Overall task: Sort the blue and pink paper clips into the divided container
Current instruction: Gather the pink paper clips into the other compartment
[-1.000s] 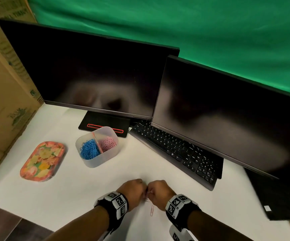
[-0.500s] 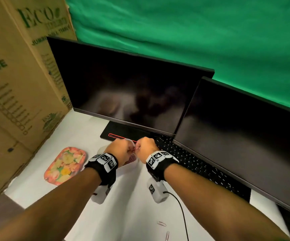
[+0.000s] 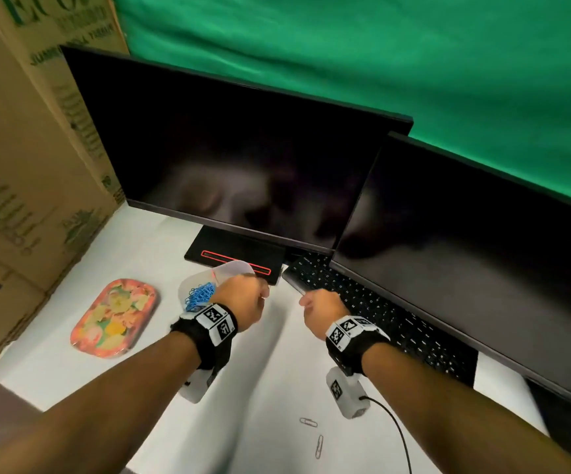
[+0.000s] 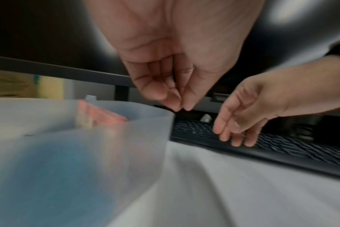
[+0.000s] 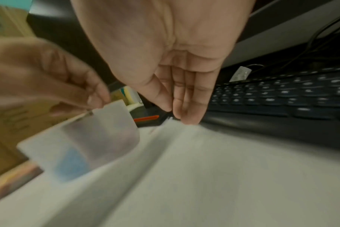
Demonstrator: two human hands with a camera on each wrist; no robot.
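The translucent divided container stands in front of the monitor base, with blue paper clips in its left compartment and an orange divider. My left hand hovers over the right compartment, which it hides. In the left wrist view its fingertips pinch together above the container. In the right wrist view a thin blurred clip shows just under them. My right hand hangs apart by the keyboard, its fingers relaxed and holding nothing. Two loose clips lie near the front edge.
A floral tray lies left of the container. A black keyboard runs to the right under two dark monitors. Cardboard boxes wall the left side. A cable trails from my right wrist.
Both hands rose together from the front of the table to the container. They have now parted: the right hand drew away toward the keyboard, while the left stays over the container.
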